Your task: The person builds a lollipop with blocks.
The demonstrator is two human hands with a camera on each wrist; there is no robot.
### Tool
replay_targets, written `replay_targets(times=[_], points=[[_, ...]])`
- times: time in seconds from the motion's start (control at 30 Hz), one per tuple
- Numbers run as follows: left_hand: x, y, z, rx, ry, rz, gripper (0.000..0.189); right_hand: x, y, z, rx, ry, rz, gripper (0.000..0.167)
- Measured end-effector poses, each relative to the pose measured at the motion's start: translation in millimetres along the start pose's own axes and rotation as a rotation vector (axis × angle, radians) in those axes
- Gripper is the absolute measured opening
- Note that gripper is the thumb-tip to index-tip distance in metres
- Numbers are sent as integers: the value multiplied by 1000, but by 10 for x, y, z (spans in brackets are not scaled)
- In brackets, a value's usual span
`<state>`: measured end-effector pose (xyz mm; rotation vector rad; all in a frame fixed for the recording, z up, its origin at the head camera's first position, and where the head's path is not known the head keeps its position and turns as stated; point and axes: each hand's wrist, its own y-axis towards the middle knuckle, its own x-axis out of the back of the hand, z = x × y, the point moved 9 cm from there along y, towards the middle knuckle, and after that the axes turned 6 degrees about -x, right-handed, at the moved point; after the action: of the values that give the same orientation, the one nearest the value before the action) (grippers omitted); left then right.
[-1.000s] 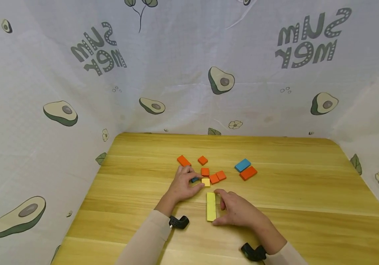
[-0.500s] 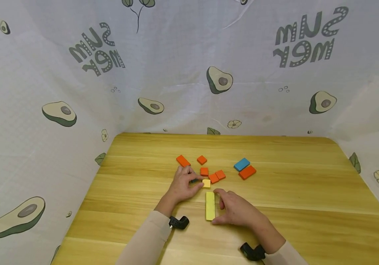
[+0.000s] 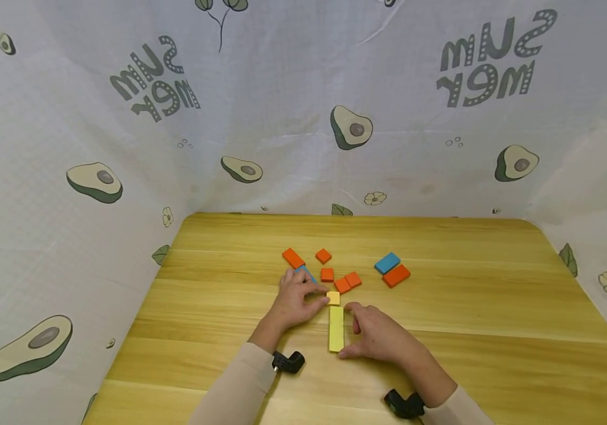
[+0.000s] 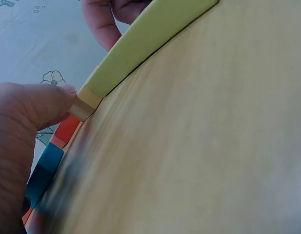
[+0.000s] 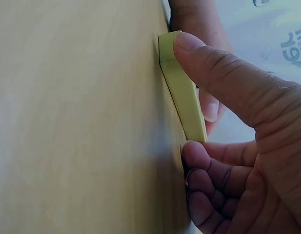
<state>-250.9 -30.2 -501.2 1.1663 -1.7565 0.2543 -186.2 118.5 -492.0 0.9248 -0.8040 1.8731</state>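
Observation:
A long yellow-green block (image 3: 337,329) lies flat on the wooden table, pointing away from me. My right hand (image 3: 380,336) holds it lengthwise, thumb at the near end and index finger by the far end. In the right wrist view the thumb overlaps the near end of that long block (image 5: 182,100). My left hand (image 3: 297,298) pinches a small light-orange square block (image 3: 333,298) between thumb and index finger. In the left wrist view this small block (image 4: 86,103) sits right at the far end of the long one. A blue block (image 3: 305,274) is partly hidden behind my left fingers.
Several orange-red blocks lie beyond my hands: a small square (image 3: 327,275), another square (image 3: 323,255), a touching pair (image 3: 348,282) and a longer one (image 3: 293,257). At the right a blue block (image 3: 387,263) lies beside a red block (image 3: 396,275). Printed cloth (image 3: 292,118) surrounds the table.
My left hand has drawn the small light-orange block nearer to the long block's far end, uncovering more of the blue block behind. My right hand has stayed about where it was.

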Motion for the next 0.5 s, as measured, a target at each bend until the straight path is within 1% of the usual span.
replay_targets(times=[0.13,0.37,0.5], points=[[-14,-5,-12,0,6,0,24,-10,-3,-8,-7,1,2,90],[-60,7,-6,19,7,46,27,-18,6,-25,-24,-9,2,90],[-59,8,-27,10,14,45,27,-21,9,-31,-28,1,10,91]])
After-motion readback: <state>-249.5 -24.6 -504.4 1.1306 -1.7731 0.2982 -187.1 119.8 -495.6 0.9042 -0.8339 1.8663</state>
